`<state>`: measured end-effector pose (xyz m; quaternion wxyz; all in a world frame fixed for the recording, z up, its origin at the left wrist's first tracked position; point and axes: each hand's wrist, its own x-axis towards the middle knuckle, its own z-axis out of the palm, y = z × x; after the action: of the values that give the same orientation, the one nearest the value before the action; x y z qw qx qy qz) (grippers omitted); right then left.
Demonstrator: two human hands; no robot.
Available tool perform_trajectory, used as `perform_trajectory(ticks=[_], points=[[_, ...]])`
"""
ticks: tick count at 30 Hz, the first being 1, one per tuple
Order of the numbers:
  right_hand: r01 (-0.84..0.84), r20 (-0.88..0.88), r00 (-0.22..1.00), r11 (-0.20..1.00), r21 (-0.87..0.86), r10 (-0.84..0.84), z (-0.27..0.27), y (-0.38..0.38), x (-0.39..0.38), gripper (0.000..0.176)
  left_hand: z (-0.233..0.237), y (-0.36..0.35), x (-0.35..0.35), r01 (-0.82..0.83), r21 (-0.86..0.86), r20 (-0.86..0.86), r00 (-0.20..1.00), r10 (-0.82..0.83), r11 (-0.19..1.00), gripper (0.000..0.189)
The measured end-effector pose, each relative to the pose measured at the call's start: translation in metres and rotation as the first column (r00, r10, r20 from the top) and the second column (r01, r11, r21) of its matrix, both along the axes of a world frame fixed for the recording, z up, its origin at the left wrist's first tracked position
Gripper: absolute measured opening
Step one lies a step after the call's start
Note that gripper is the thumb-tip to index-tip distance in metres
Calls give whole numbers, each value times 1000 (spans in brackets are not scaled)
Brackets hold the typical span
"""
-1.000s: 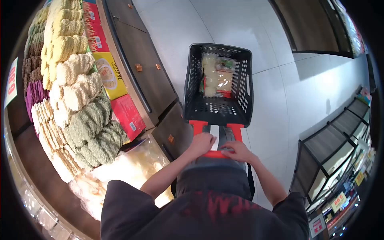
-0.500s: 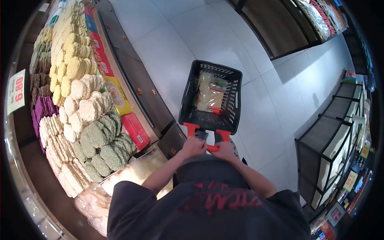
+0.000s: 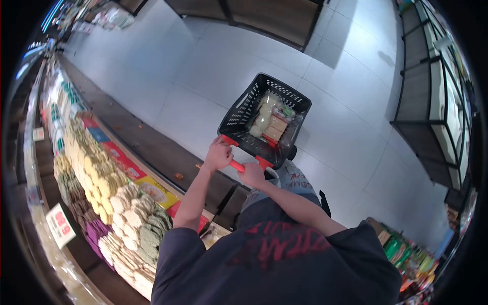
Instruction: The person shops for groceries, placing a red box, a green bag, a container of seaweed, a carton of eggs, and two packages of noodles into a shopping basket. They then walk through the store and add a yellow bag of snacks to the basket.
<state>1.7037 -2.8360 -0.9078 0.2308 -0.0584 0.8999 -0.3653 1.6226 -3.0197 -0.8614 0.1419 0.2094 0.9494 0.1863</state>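
Note:
Both of my hands hold the red handle (image 3: 237, 165) of a black shopping cart. My left hand (image 3: 218, 154) is wrapped round its left part, and my right hand (image 3: 251, 175) grips it farther right, with a short red stretch showing between them. Beyond the handle sits the perforated black basket (image 3: 239, 118). Inside it lie a clear bag of pale contents (image 3: 263, 120) and a packet (image 3: 276, 127) with tan and red parts, beside something with a green label (image 3: 286, 111). Plastic glare hides what exactly these goods are.
On the left runs a display of dried noodle cakes in yellow (image 3: 104, 185), cream (image 3: 129, 211), green (image 3: 155, 229) and purple (image 3: 96, 231), with a price sign (image 3: 60, 225). Dark shelving (image 3: 269, 20) stands ahead, more shelving (image 3: 424, 96) at right. Pale floor tiles (image 3: 351, 147) lie between.
The view and my body have turned, so the noodle display sits lower at left and the cart points up and to the right. Both hands have stayed on the handle.

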Motion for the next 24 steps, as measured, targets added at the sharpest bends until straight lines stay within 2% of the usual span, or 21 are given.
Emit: perform_trajectory(ticks=[1, 2, 7, 9, 14, 18, 21, 23, 24], points=[[-2, 35, 999, 999, -43, 3, 4, 4, -15, 29, -4, 4, -17, 70, -47, -44, 996, -72, 996, 18], [-4, 68, 998, 996, -87, 10, 7, 9, -32, 29, -10, 8, -34, 80, -71, 4, 997, -80, 994, 19], [142, 179, 977, 979, -149, -114, 7, 40, -100, 30, -19, 46, -120, 220, -152, 4, 975, -222, 963, 20], [166, 155, 977, 978, -125, -146, 6, 57, -120, 30, -24, 67, -148, 251, -158, -5, 967, -255, 955, 17], [294, 170, 947, 949, -116, -272, -12, 91, -166, 28, -49, 114, -218, 404, -87, -17, 913, -407, 910, 17], [418, 148, 902, 906, -70, -405, -23, 131, -208, 30, -67, 164, -278, 488, -54, 53, 873, -486, 871, 20], [459, 100, 886, 887, -52, -453, -32, 163, -237, 30, -66, 202, -311, 483, -36, 95, 873, -478, 875, 21], [463, 146, 884, 876, -134, -445, -22, 185, -256, 31, -70, 221, -333, 503, -6, 67, 863, -501, 864, 23], [486, 140, 870, 871, -70, -474, -13, 192, -267, 31, -70, 231, -344, 505, 8, 70, 861, -504, 863, 25]])
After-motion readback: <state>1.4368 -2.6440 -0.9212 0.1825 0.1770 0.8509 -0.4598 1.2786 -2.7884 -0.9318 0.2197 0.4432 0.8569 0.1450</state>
